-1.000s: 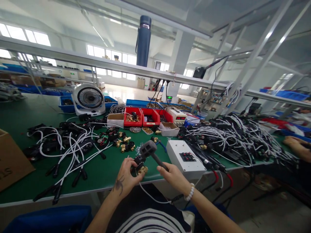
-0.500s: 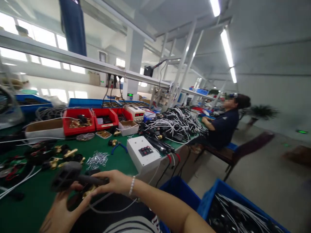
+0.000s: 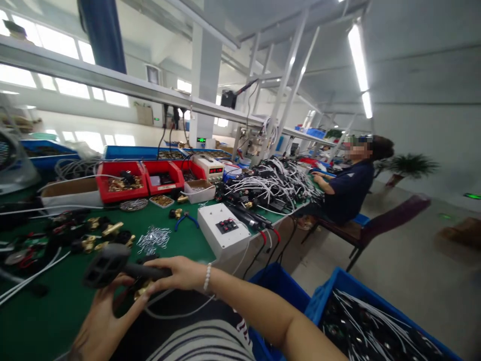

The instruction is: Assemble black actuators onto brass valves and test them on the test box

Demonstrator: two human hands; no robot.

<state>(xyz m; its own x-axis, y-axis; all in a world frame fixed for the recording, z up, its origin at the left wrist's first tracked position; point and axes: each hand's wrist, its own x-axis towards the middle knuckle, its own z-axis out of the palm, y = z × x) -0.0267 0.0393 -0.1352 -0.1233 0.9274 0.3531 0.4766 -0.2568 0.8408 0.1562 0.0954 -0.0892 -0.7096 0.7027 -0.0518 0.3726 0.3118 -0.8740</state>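
Over the front edge of the green bench top, both my hands grip a black plastic housing (image 3: 107, 265) with a long dark stem. A brass fitting (image 3: 142, 292) shows between my fingers under the stem. My left hand (image 3: 103, 308) curls round the part from below, its far fingers hidden. My right hand (image 3: 180, 275), with a beaded bracelet, holds the stem end between thumb and fingers. A pale cable (image 3: 180, 316) loops below the hands. Just beyond lies a heap of small metal clips (image 3: 154, 238), with brass valve pieces (image 3: 112, 228) to its left.
Blue-handled pliers (image 3: 187, 218) and a white switch box (image 3: 221, 233) lie ahead. Red bins (image 3: 122, 196) stand farther back, left of a heap of white-cabled parts (image 3: 263, 188). Blue crates (image 3: 325, 301) stand low at right. A co-worker (image 3: 347, 188) sits along the bench.
The camera view has shifted slightly, so the bench appears a little higher. My hands keep their hold on the black housing, which has barely moved.
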